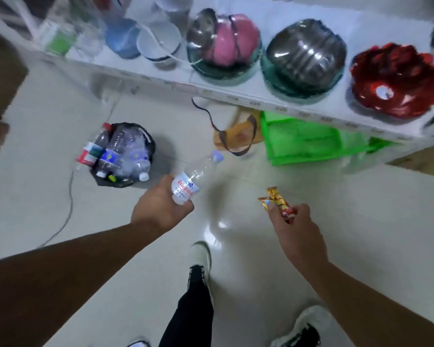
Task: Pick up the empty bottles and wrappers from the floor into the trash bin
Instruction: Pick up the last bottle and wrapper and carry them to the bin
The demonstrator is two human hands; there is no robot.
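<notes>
My left hand (161, 205) grips a clear empty plastic bottle (197, 175) with a white and red label and a pale blue cap, held above the floor and pointing up to the right. My right hand (295, 229) pinches a red and yellow snack wrapper (277, 200). The black trash bin (149, 142) stands on the floor to the upper left of my left hand, heaped with several bottles and cartons (118, 154). The bottle's base is hidden in my palm.
A white table (236, 95) with covered bowls and a red heap runs across the top. Under it lie a green mesh basket (303, 139) and a tan bag (236, 139). A grey cable (69, 196) trails over the pale tiled floor. My feet (199, 256) are below.
</notes>
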